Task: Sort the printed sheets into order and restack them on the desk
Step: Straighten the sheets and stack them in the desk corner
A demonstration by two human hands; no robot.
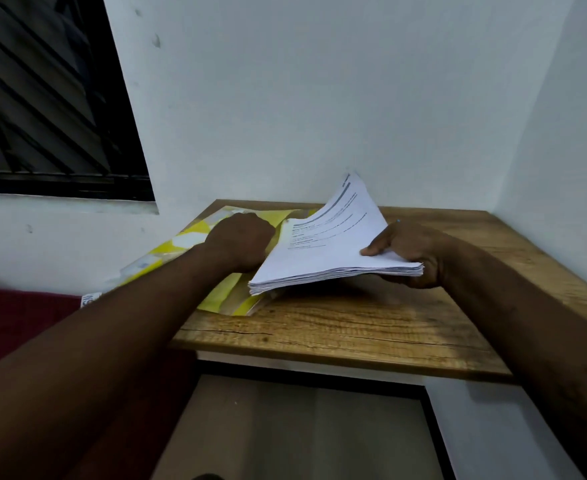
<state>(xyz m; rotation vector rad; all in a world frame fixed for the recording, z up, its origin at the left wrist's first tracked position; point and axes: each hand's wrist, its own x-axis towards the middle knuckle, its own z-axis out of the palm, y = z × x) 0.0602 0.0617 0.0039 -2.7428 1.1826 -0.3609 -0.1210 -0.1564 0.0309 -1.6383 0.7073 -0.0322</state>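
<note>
Fingers and thumb of the right hand [415,249] clamp the near-right corner of a thick stack of printed sheets [319,261], thumb on top. The stack is held tilted just above the wooden desk [354,327], its near-left corner low over a yellow packet [223,296] lying at the desk's left. The left hand [240,237] sits knuckles-up over that packet at the stack's left edge, its fingers curled under and out of sight; whether they pinch paper cannot be told. The top sheets [349,206] curl upward at the far end, toward the corner wall. Sorting appears to be at an early stage, with no second pile visible on the desk. The next move likely calls for peeling one page off cleanly, the right hand holding the rest squared.
</note>
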